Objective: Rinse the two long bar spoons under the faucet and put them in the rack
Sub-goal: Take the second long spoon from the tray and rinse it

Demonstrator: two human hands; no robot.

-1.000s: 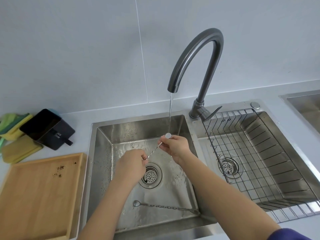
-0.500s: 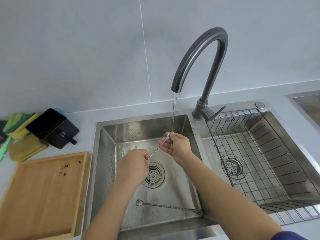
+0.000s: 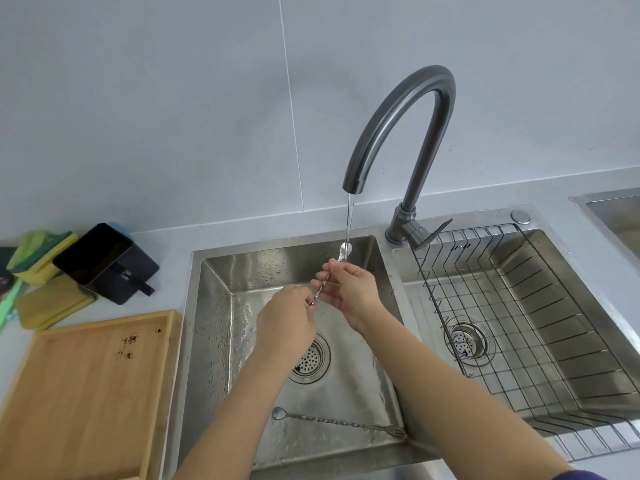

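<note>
A thin twisted bar spoon (image 3: 323,285) slants up across the left sink basin (image 3: 221,306), its small bowl right under the water stream from the dark curved faucet (image 3: 401,109). My left hand (image 3: 285,318) grips its lower end. My right hand (image 3: 351,289) pinches the shaft just below the bowl. The second bar spoon (image 3: 332,421) lies flat along the front of the basin floor, bowl to the left, forked end to the right. A black wire rack (image 3: 519,306) sits in the right basin with no spoon in it.
A wooden tray (image 3: 79,396) lies on the counter to the left. Behind it stand a black box (image 3: 107,261) and yellow-green sponges (image 3: 41,254). Each basin has a drain strainer. Another steel basin edge (image 3: 609,209) shows at far right.
The held spoon's bowl has risen a little and stays in the stream, with my right hand following up the shaft. The view has shifted slightly left. The spoon on the basin floor has not moved.
</note>
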